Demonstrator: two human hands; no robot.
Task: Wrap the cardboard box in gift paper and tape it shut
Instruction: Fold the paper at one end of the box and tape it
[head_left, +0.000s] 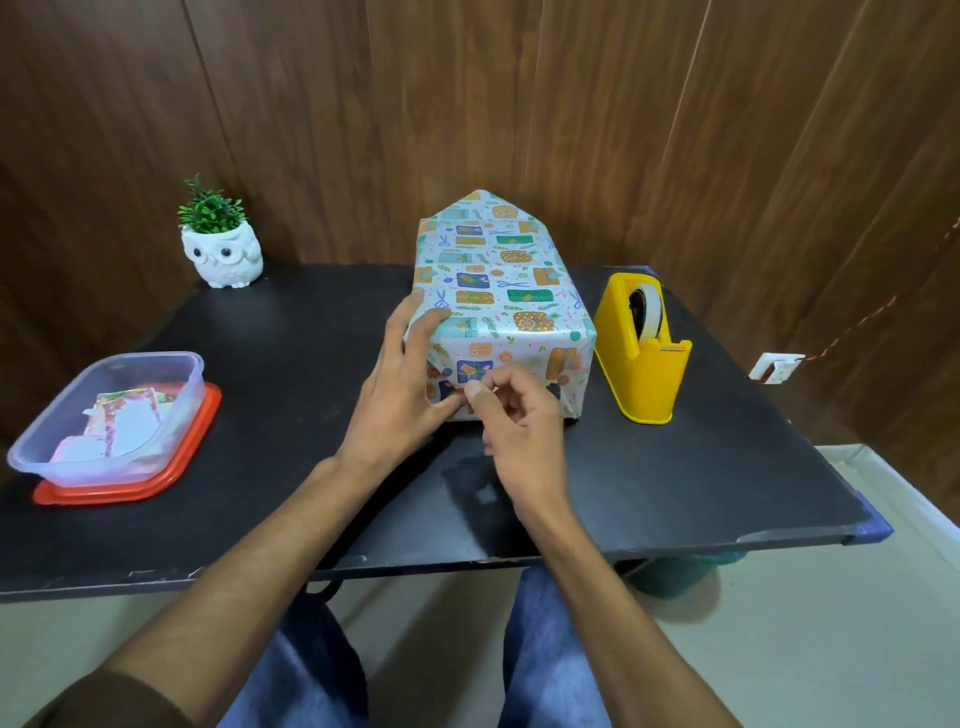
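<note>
Wrapped box (498, 301) upright on table — far flap raised.

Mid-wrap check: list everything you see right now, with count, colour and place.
wrapped box: 1, white patterned paper, table centre, far flap standing up
tape dispenser: 1, yellow, right of the box
owl planter: 1, white with green plant, far left corner
container: 1, clear, paper scraps inside, near left
lid: 1, red, under the container
table: 1, black
left hand: 1, pressing the box's near left corner
right hand: 1, pinching paper on the box's near face
</note>
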